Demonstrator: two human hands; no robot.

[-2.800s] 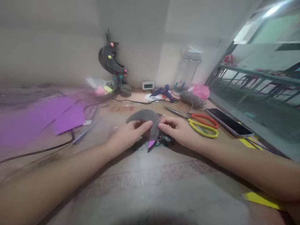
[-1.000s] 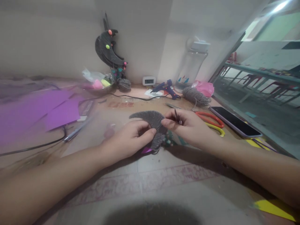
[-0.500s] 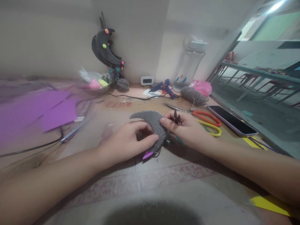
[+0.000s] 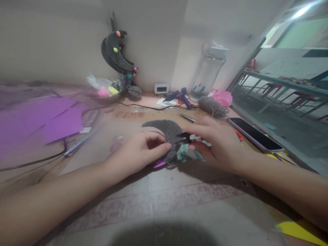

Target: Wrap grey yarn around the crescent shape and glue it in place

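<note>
Grey crescent: the yarn-wrapped piece (image 4: 173, 133) is lying mid-table, between the hands, its tapered horn pointing left.
Crescent surface: fine, close-laid strands are running across the curve, giving a ribbed, matte texture.
Lower tip: a purple point (image 4: 160, 164) is showing beyond the wrapping, smooth and flat.
Left hand: the hand (image 4: 142, 148) is pinching the crescent's inner edge between thumb and curled fingers.
Right hand: thumb and forefinger of this hand (image 4: 217, 141) are standing apart at a teal-and-white patterned scrap (image 4: 189, 153); whether they are gripping it, I cannot tell.
Far right: a loose grey yarn skein (image 4: 211, 105) is lying beside crinkled pink plastic (image 4: 222, 98).
Far centre: a blue glue gun (image 4: 181, 97) is resting near a white display unit (image 4: 161, 89).
Far left: a dark crescent ornament (image 4: 112, 53) is leaning or hanging at the wall, bearing rounded coloured beads.
Left: flat purple sheets (image 4: 64, 123) are overlapping.
</note>
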